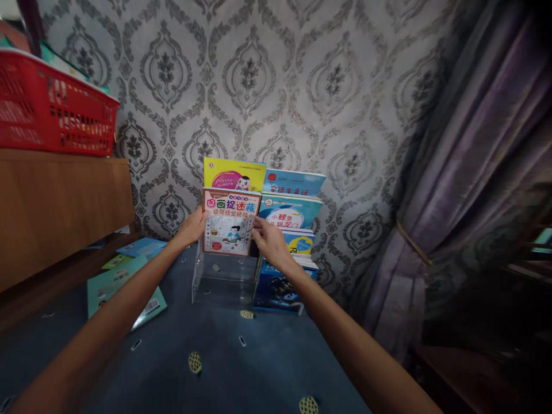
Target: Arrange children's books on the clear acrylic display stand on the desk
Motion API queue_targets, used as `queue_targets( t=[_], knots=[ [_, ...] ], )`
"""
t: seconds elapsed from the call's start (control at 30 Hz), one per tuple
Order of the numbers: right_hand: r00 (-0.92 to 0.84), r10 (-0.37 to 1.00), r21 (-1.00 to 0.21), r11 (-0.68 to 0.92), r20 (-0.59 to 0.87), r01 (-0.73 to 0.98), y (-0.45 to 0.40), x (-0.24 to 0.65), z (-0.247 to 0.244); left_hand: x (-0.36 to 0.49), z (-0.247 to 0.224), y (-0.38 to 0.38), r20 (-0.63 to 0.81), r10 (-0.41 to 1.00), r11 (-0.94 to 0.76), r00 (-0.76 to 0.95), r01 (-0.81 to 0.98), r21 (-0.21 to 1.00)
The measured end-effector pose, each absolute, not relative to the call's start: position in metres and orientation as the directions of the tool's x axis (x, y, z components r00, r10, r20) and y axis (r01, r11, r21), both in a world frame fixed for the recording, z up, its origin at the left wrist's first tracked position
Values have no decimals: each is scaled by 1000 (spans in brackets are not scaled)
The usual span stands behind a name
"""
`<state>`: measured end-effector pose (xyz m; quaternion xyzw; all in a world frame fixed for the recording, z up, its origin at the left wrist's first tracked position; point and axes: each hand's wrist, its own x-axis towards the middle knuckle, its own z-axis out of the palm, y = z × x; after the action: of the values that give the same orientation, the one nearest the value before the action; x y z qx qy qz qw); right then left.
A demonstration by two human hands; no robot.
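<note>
Brown-bordered book (232,223) pinched by both side edges, upright at the clear rack (196,280).
Left hand (194,226) has its 9 o'clock edge, right hand (269,240) its 3 o'clock; equally near, fingers clamped on it. Long axis 12–6 o'clock, yellow book (235,173) behind at 12. Can't tell if seated. Cover: multicolour title, line-drawn scene, blue-clad figure.

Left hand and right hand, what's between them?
The brown-bordered 图画捉迷藏 book: the left hand grips one side edge, the right hand the other, as the head view shows.
</note>
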<state>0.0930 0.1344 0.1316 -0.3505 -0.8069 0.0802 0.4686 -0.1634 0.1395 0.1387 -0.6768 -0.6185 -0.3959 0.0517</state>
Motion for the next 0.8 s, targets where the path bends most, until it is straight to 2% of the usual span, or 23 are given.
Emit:
queue_targets(
  t=[0.33, 0.53, 0.8],
  knots=[
    [-304, 662, -437, 708, 685, 555, 135, 88, 128, -162, 138, 143, 584, 803, -183, -123, 880, 438],
    [-325, 669, -436, 706, 668, 558, 135, 85, 127, -165, 138, 143, 594, 799, -239, -96, 856, 459],
    [-339, 705, -491, 690, 622, 532, 127, 88, 127, -170, 136, 137, 602, 795, -290, -70, 828, 481]
  ],
)
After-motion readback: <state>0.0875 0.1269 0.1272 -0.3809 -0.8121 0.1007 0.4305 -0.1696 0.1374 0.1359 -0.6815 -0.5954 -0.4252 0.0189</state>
